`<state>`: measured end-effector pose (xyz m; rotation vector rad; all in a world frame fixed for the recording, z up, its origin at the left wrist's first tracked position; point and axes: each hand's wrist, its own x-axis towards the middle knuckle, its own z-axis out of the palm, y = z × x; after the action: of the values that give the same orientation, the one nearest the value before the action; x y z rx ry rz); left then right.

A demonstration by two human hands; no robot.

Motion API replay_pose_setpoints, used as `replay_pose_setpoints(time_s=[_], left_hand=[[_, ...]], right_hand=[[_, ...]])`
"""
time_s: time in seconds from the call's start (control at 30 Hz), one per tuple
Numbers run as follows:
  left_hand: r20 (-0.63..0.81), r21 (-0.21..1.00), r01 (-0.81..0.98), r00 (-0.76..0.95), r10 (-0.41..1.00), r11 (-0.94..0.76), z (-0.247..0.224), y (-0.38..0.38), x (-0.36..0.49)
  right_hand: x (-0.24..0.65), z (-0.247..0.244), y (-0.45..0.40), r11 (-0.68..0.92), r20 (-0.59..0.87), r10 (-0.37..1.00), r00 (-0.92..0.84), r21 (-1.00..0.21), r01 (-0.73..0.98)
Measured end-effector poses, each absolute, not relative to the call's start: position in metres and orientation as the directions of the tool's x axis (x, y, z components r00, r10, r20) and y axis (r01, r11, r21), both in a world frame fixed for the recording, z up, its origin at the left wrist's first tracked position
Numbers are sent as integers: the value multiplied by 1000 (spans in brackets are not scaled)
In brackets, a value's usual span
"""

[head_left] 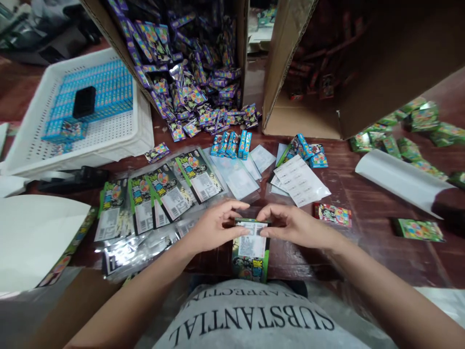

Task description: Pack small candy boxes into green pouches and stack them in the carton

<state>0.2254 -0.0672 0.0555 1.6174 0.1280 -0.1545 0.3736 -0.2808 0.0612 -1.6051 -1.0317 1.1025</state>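
Observation:
A black and green printed packet (250, 254) with a white panel lies at the table edge right in front of me. My left hand (220, 224) grips its far left edge, thumb on top of the panel. On the opposite side my right hand (285, 225) pinches the far right edge, thumb also resting on the panel. The packet's far end is partly hidden by my fingers. To the left, similar printed packets (167, 191) lie fanned out on clear plastic sleeves (127, 254). A small red box (332, 214) rests to the right of my right hand.
Several blue boxes (231, 144) and a sheet of labels (302, 180) lie beyond my hands. Behind stand a carton of purple packs (203, 92) and another carton (305, 114). A white basket (141, 131) is left; green packs (417, 230) and a paper roll (399, 179) are right.

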Motion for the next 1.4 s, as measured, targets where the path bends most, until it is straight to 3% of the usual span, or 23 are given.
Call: replay_pose_setpoints(time_s=[0.17,0.3,0.43,0.5,0.63,0.7,1.07,1.27,1.4], left_hand=[[-194,948,145,969,-154,-284,48,-65,232],[-177,947,121,970,-169,-297,56,-65,239],[-136,951,65,966,-219,-303,65,-67,246],[-121,949,60,975,-184,-309,63,-69,253],[-128,972,138,990,62,-190,45,-72,274],[-154,981,163,985,80,-110,34,-75,280],[-250,968,246,954,-164,-42,23,-93,254],[-253,966,215,889,-381,-140,31,-92,268],[-237,968,192,908,-345,-159,36,-90,271]], right_hand=[[380,54,-282,-262,-249,964,95,-951,164],[388,55,-285,-215,-208,975,77,-970,111],[394,64,-287,-191,-177,980,90,-963,191],[400,66,-285,-196,-183,979,86,-964,182],[419,57,-279,-199,-184,966,180,-977,71],[425,50,-279,-202,-186,955,229,-978,46],[396,40,-312,-259,-250,964,91,-960,108],[403,40,-313,-277,-281,960,12,-940,199],[400,41,-313,-248,-245,969,38,-961,125]])
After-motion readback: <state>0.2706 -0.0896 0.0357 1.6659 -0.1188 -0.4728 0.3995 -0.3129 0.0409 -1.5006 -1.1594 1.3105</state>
